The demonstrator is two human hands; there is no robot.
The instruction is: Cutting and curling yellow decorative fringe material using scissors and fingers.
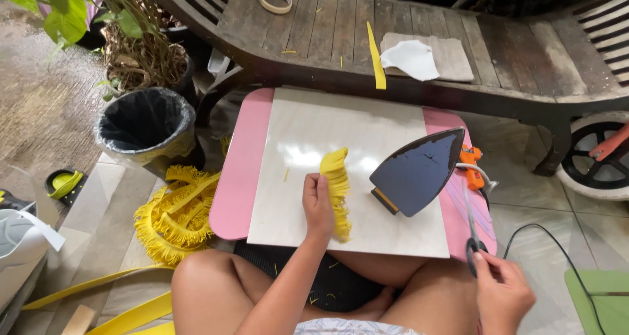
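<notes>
- Left hand point(318, 207) pinching the yellow fringed strip of cut material point(337, 189), partly rolled and standing on the pale square board point(314, 132) at the middle of the small pink table point(239, 177).
- Right hand point(501, 292) at 4 o'clock, closed around the dark handles of long scissors point(470, 223), blades pointing to 12 o'clock.
- Judged part done: one fringe length coiled under the fingers; a larger heap of yellow fringe point(173, 214) waiting on the floor at 9 o'clock, plus flat uncut yellow strips point(131, 312) at 7 o'clock.
- Upturned clothes iron with dark soleplate point(416, 174) at 2 o'clock of the roll; orange glue gun point(470, 166) just behind it.
- Hidden: glue gun mostly covered by the iron, scissor handles by the fingers; how tight the coil is, hard to make out.
</notes>
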